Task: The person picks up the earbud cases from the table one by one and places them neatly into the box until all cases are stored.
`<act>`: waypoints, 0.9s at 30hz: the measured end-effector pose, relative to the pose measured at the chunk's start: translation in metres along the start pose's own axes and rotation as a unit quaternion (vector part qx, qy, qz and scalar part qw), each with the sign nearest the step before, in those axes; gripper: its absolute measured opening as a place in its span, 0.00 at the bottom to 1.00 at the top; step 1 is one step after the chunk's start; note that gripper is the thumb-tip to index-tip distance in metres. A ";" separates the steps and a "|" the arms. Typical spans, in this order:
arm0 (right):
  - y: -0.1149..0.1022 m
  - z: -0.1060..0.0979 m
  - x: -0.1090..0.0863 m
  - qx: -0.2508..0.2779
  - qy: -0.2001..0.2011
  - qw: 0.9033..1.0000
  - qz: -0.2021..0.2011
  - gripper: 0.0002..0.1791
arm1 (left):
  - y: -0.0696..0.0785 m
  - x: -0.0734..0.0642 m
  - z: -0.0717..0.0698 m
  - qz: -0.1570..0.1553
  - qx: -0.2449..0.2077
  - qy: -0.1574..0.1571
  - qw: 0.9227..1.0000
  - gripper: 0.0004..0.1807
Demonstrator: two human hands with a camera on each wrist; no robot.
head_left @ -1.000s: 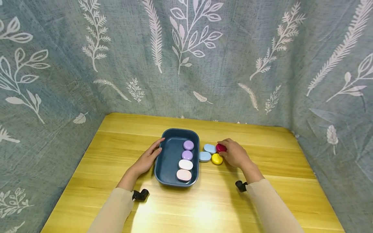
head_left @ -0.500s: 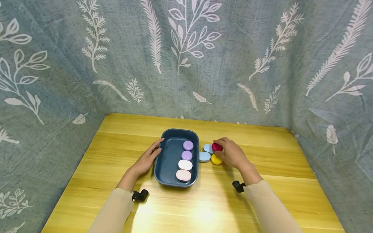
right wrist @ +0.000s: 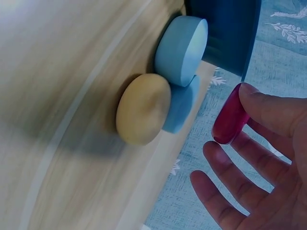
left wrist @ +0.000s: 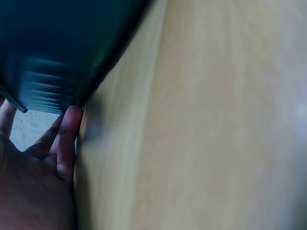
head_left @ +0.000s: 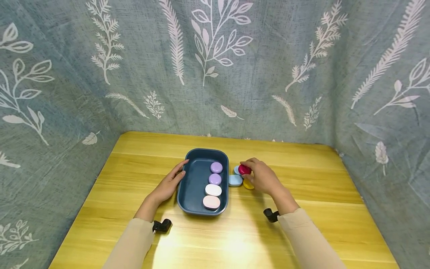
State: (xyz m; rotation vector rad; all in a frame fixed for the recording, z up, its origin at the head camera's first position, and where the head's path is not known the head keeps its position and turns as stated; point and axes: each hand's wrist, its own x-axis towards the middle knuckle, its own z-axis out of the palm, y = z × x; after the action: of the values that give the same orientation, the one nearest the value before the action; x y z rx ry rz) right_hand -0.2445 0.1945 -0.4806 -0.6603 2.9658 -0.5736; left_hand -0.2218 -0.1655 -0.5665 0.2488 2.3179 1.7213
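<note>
My right hand (head_left: 264,177) pinches a red round soap bar (head_left: 244,169) between thumb and fingers, raised over the other bars in the right wrist view. Beneath it lie a yellow round bar (right wrist: 144,109) and two light blue oval bars (right wrist: 178,50), grouped against the right side of a dark blue tray (head_left: 191,209). My left hand (head_left: 168,186) rests at the tray's left side, its extended fingers touching the outer wall in the left wrist view. Inside the tray, along its right side, two purple round bars (head_left: 216,167) and two pale oval bars (head_left: 213,190) form a column.
Everything stands on a yellow wooden table (head_left: 134,168). A grey-blue curtain (head_left: 151,67) with white leaf prints rises behind the table and at both sides. Black wrist cameras (head_left: 162,225) jut inward from both sleeves.
My right hand has lifted the red soap bar and carried it left toward the tray, now overlapping the far light blue bar. The left hand and tray stay in place.
</note>
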 end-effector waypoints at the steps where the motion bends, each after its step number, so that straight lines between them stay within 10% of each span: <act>1: -0.001 0.000 0.000 0.000 0.001 1.000 -0.001 0.25 | 0.000 0.000 0.000 -0.001 -0.001 -0.001 1.000 0.25; 27: -0.028 0.002 -0.002 0.025 0.033 0.998 -0.044 0.25 | 0.027 -0.012 0.001 -0.009 -0.005 -0.006 1.000 0.26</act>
State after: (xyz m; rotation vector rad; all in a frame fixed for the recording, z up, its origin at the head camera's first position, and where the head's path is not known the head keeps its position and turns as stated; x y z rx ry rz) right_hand -0.2317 0.1710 -0.4725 -0.7858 2.9838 -0.6856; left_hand -0.2099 -0.1600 -0.5398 0.2337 2.2959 1.7178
